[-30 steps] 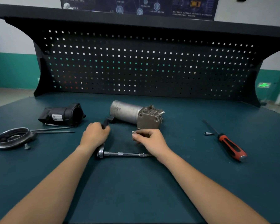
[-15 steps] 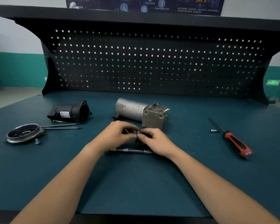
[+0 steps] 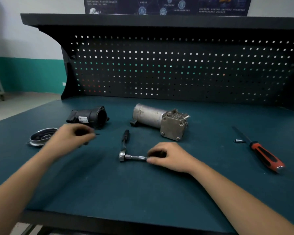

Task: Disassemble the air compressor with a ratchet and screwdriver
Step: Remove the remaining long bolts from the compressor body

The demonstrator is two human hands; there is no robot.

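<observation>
Across the teal bench (image 3: 143, 192), our right hand (image 3: 170, 157) pinches the ratchet (image 3: 122, 156) just before the air compressor (image 3: 159, 121); we cannot tell whether our blurred left hand (image 3: 70, 139) holds anything, nor read the label (image 3: 83, 119) on the black housing (image 3: 93, 116).

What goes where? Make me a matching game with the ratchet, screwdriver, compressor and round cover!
Things:
1 ratchet
2 screwdriver
3 compressor
4 round cover

Places:
A far right of the bench
B far left of the bench
C middle, at the back
D middle, its end pinched by the right hand

Pairs: 1-D, 2-A, 3-C, 4-B
</observation>
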